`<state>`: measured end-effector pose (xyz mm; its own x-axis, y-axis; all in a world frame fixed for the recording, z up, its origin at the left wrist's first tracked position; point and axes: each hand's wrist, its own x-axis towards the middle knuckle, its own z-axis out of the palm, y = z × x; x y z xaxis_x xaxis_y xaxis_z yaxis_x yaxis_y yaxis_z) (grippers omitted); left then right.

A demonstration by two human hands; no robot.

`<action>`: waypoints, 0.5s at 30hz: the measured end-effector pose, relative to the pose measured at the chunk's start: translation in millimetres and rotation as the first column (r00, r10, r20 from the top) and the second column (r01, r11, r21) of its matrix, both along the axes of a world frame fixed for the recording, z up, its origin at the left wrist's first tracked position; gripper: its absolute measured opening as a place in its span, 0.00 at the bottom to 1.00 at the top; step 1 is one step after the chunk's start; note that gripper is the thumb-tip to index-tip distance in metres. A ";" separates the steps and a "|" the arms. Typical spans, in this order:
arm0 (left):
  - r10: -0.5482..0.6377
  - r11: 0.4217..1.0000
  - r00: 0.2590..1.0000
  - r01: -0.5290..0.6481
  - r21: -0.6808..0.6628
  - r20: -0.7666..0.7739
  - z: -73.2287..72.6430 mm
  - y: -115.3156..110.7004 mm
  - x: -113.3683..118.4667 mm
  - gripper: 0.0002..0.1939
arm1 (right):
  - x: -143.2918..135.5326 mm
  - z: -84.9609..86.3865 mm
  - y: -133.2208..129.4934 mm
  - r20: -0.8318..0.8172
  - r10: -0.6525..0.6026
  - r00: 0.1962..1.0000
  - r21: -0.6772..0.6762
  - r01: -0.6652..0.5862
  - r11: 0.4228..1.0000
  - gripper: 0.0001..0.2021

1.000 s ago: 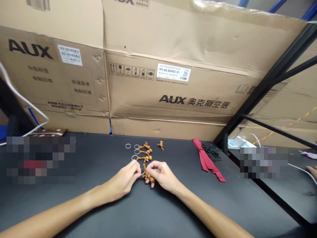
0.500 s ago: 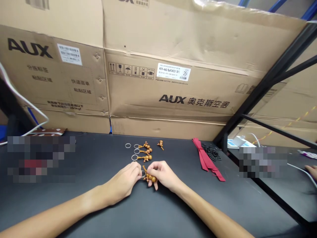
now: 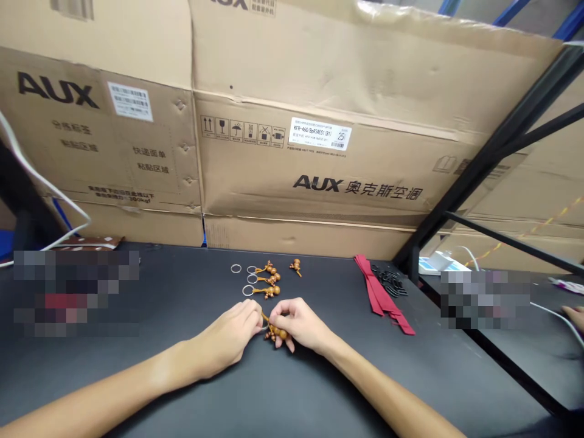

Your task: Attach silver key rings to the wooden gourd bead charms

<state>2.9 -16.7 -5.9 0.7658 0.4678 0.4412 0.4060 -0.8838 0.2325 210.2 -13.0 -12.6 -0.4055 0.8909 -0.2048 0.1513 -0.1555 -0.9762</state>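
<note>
Fingers pinched, my left hand [image 3: 237,328] holds a silver key ring [image 3: 264,327], partly hidden by the fingertips. Close beside it, my right hand [image 3: 296,322] is closed on the cord of a brown gourd pendant [image 3: 280,334] with small beads. The cord reaches toward the left fingertips; whether it passes through the ring cannot be made out. Beyond the hands lie several ring-and-gourd keychains [image 3: 274,291] in a column. A loose ring [image 3: 236,268] is to their left, and a gourd pendant without a ring [image 3: 296,266] to their right.
Red ribbons [image 3: 381,292] and a pile of black clasps [image 3: 390,281] lie right on the dark table [image 3: 191,401]. Cardboard [image 3: 310,170] stands along the back. A black metal frame [image 3: 479,176] rises at the right; another person's hand [image 3: 572,316] shows at the right edge.
The cord's end has moved left toward my left fingertips, and the gourd pendant has shifted slightly down. Both hands stay nearly in place.
</note>
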 end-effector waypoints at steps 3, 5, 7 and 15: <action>-0.007 1.000 1.000 0.008 0.020 -0.015 0.9 -0.3 -0.2 0.13 | 0.4 3.0 -1.1 0.024 0.018 1.000 0.002 -0.018 1.000 0.13; -0.011 1.000 0.999 0.012 0.027 -0.033 1.1 -0.3 -0.4 0.13 | 1.0 5.9 -2.3 0.036 0.028 0.999 0.008 -0.029 1.000 0.15; -0.010 1.000 0.999 0.011 0.025 -0.045 1.3 -0.3 -0.5 0.13 | 1.6 8.4 -3.4 0.043 0.045 0.998 0.013 -0.046 0.999 0.16; 0.014 1.000 0.998 -0.014 0.008 -0.058 -3.7 1.4 -1.2 0.12 | 2.1 5.5 -7.4 0.136 0.074 0.988 0.118 -0.090 0.989 0.14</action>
<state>1.7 -15.3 -9.6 0.7836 0.4754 0.4000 0.4306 -0.8797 0.2018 212.2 -20.4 -7.1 -0.4555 0.8774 -0.1510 0.2859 -0.0165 -0.9581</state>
